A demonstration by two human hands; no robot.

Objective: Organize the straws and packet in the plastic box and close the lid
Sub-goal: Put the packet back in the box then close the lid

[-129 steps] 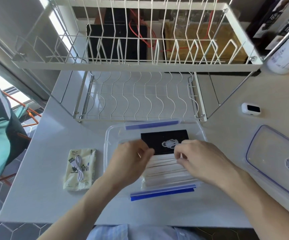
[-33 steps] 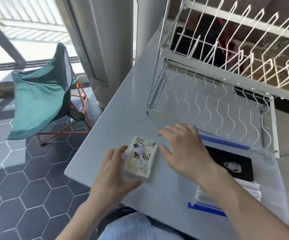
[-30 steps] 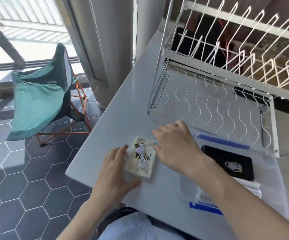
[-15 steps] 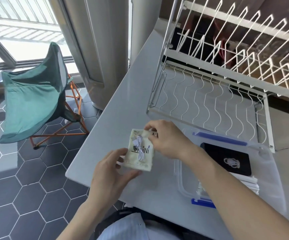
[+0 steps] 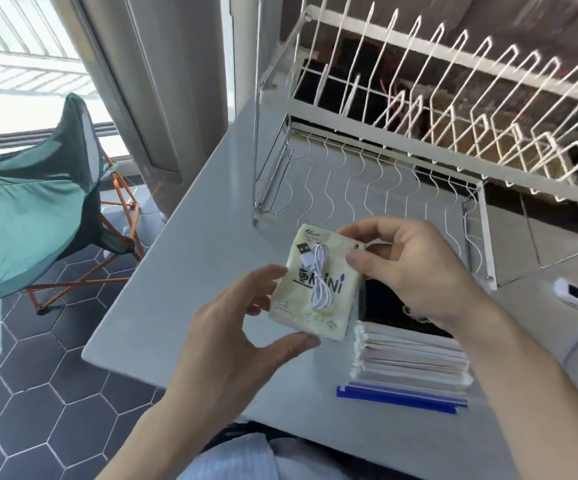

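Both hands hold the cream-coloured soft packet with a white cable printed on it (image 5: 318, 284) in the air, just left of the clear plastic box with blue clips (image 5: 398, 398): the left hand (image 5: 239, 336) pinches its lower edge, the right hand (image 5: 408, 268) its top corner. Paper-wrapped straws (image 5: 412, 355) already lie inside. The packet step seems in hand; next it likely needs carrying right and lowering in flat
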